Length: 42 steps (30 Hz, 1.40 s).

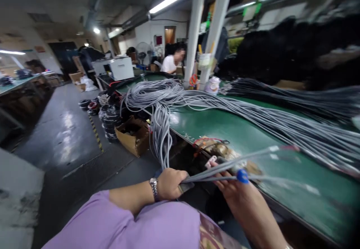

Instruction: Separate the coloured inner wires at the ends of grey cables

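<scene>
My left hand [170, 183], with a metal watch at its wrist, is closed round a bundle of grey cables [204, 174] in front of my body. The bundle hangs over the table edge behind this hand. My right hand [232, 189] has its fingers loosely round the same cables farther along, and a blue wrap [242, 176] shows on one digit. Beyond it the cable ends fan out to the right in two blurred strands with pale tips. A small pinkish-white piece [210, 161] is by the right fingertips; whether it is held is unclear.
A long heap of grey cables [157, 93] lies along the green table [197, 123]. Dark cables [295, 97] lie behind. A cardboard box [134, 138] and wrapped coils [109, 119] stand on the floor at left. Posts [194, 35] rise by the table; a person [169, 63] sits beyond.
</scene>
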Each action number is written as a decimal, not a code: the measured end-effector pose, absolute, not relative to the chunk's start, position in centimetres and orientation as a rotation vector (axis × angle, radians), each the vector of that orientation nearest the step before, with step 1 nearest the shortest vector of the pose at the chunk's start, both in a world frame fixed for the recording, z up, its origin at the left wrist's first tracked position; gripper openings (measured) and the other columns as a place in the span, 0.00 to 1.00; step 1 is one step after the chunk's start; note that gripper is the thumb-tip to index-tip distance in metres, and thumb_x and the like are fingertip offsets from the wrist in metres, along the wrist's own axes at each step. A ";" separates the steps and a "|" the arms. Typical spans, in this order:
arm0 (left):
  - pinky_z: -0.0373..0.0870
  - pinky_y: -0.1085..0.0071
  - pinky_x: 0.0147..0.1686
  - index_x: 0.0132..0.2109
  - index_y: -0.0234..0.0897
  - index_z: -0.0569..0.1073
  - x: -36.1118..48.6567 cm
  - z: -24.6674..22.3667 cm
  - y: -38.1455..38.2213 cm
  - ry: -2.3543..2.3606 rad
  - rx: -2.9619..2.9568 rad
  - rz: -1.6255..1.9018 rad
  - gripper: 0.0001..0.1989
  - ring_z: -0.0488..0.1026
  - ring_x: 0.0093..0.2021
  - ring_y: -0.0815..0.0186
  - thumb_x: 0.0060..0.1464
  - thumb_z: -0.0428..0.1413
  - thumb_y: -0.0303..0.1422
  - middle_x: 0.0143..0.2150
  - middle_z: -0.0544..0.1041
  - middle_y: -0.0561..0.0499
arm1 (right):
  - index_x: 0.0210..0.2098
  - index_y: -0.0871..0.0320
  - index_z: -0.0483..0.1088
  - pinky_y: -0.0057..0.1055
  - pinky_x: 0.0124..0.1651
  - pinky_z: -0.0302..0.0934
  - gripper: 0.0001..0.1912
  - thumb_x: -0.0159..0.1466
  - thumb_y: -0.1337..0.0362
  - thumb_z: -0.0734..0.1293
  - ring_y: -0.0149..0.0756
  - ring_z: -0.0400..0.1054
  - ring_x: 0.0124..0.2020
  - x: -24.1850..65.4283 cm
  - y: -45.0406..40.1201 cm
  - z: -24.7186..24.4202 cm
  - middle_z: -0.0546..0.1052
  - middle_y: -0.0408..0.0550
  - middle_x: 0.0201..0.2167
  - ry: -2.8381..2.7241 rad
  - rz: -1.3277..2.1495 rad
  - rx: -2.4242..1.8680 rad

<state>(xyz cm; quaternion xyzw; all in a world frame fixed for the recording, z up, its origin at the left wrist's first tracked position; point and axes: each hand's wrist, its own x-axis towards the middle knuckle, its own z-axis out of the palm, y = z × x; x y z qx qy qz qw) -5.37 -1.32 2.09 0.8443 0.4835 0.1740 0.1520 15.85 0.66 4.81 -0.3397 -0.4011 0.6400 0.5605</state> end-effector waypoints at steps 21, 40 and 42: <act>0.70 0.70 0.33 0.46 0.31 0.74 -2.7 5.1 3.1 0.604 1.152 0.727 0.28 0.75 0.30 0.66 0.49 0.57 0.52 0.31 0.77 0.45 | 0.21 0.57 0.66 0.33 0.33 0.60 0.28 0.60 0.39 0.57 0.33 0.61 0.24 9.8 -0.4 -0.5 0.69 0.45 0.22 -1.802 1.793 -0.795; 0.60 0.75 0.21 0.23 0.34 0.68 -4.0 -0.4 -1.3 0.967 1.292 0.424 0.26 0.62 0.19 0.73 0.53 0.51 0.54 0.18 0.66 0.55 | 0.36 0.54 0.75 0.34 0.38 0.69 0.15 0.56 0.50 0.67 0.41 0.72 0.33 15.8 -1.8 0.7 0.78 0.51 0.32 -1.636 1.208 -1.165; 0.64 0.74 0.29 0.26 0.33 0.71 -3.5 -0.3 -0.8 0.949 1.218 0.581 0.21 0.67 0.25 0.71 0.52 0.56 0.48 0.23 0.71 0.54 | 0.32 0.54 0.75 0.31 0.30 0.67 0.16 0.55 0.49 0.68 0.39 0.70 0.27 16.3 -1.6 0.7 0.77 0.49 0.26 -1.644 1.171 -1.240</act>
